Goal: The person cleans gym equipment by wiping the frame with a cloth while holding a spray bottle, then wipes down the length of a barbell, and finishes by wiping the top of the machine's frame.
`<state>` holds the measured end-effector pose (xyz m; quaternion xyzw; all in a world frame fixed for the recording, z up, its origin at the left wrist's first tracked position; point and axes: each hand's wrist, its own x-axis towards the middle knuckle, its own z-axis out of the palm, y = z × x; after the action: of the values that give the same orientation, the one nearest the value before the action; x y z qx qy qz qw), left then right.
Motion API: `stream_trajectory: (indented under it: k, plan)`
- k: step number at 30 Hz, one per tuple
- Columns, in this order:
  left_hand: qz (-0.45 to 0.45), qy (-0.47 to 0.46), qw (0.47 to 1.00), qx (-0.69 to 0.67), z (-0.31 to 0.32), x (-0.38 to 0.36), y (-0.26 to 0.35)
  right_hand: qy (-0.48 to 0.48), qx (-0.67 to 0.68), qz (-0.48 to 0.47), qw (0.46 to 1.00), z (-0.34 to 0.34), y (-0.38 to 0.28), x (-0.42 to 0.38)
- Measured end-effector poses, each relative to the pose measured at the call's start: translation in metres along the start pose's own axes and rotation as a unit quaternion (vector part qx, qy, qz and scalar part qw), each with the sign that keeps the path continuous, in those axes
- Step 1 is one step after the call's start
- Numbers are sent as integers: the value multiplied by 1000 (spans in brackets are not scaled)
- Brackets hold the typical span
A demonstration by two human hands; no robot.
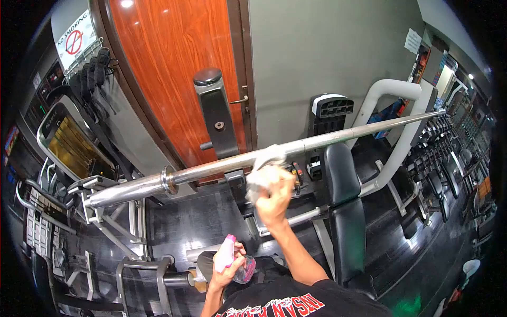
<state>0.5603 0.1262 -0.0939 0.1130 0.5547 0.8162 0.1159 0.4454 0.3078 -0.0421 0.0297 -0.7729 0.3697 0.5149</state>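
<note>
A long steel barbell (211, 165) runs across the view, its thick sleeve and collar (169, 180) at the left. My right hand (275, 198) is closed round a whitish cloth (260, 177) and presses it onto the bar near the middle; hand and cloth are slightly blurred. Low in front of my body, my left hand (224, 276) grips a spray bottle with a pink-and-white head (226, 252) and a clear lower part (245, 270). The bottle is apart from the bar.
A black padded bench (346, 227) stands to the right, beside a thick white machine frame (393, 158). Behind the bar are a wooden door (174, 68) and a black upright post (216, 116). Dumbbell racks (430, 148) line the far right; machines fill the left.
</note>
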Motion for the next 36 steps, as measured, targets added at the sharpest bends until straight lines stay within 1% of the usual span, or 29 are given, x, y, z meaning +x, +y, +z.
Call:
stream_trajectory:
  k: [1, 3, 5, 6, 8, 9, 10, 11, 13, 14, 15, 17, 19, 21, 22, 23, 25, 26, 27, 28, 29, 31, 32, 33, 34, 36]
  plan:
    - [0, -1, 1000, -1, 1, 1, -1, -81, 49, -58, 994, -7, -8, 4]
    - [3, 3, 1000, 1, 3, 2, -2, -112, 150, 13, 982, -9, -1, -4]
    - [9, 3, 1000, 2, 3, 2, -3, -40, 106, -64, 991, -30, 15, 9]
    - [14, 8, 1000, 2, 3, 0, -4, 56, 118, -38, 991, -42, 18, 18]
    - [12, 8, 1000, -7, 4, -1, -3, 192, -31, -45, 980, -69, 28, 49]
    - [12, 4, 1000, -15, 4, -1, -2, 237, -68, -34, 969, -77, 41, 66]
    - [12, 4, 1000, -14, 4, -2, -1, 197, -141, 5, 970, -89, 47, 80]
    - [12, 4, 1000, 6, 3, -4, 1, 180, -93, 46, 978, -92, 55, 93]
    - [11, 5, 1000, 26, 1, -6, 3, 45, -244, 44, 968, -88, 61, 102]
    - [12, 13, 1000, 21, 0, -8, 3, 48, -266, 20, 963, -81, 57, 101]
    - [15, 21, 1000, 17, 0, -8, 2, 23, -253, 27, 967, -75, 49, 98]
    - [15, 30, 999, 14, 1, -7, 2, -25, -211, 9, 977, -65, 24, 89]
    - [33, 22, 999, 37, 1, -7, 2, -84, -194, 16, 977, -53, -3, 76]
    - [41, 22, 998, 38, 7, -5, 8, -151, -101, -28, 983, -54, -13, 67]
    - [40, 29, 998, 25, 11, -4, 9, -199, -25, -59, 978, -59, -15, 68]
    - [40, 33, 999, 11, 13, -2, 10, -245, 72, -55, 965, -64, -13, 70]
    - [47, 23, 999, 1, 15, 1, 8, -179, 45, -66, 981, -81, -7, 82]
    - [39, 20, 999, 15, 14, 0, 6, -133, 6, -107, 985, -90, 0, 98]
    - [29, 18, 999, 29, 14, -1, 5, -68, -43, -85, 993, -98, 8, 112]
    - [22, 15, 999, 31, 14, -2, 6, -11, -83, -84, 993, -104, 14, 130]
    - [23, 15, 999, 31, 14, -3, 6, -13, -87, -64, 994, -110, 30, 147]
    - [13, 9, 1000, 10, 10, -6, 4, -99, -150, -58, 982, -112, 64, 168]
    - [14, 9, 1000, 11, 8, -6, 2, -202, -167, -7, 965, -105, 75, 176]
    - [14, 8, 1000, 16, 5, -7, 1, -303, -181, 44, 935, -101, 84, 181]
    - [13, 7, 1000, 19, 3, -7, 1, -302, -183, 45, 935, -101, 83, 183]
    - [12, 9, 1000, 26, 2, -7, 0, -345, -194, 61, 916, -98, 79, 187]
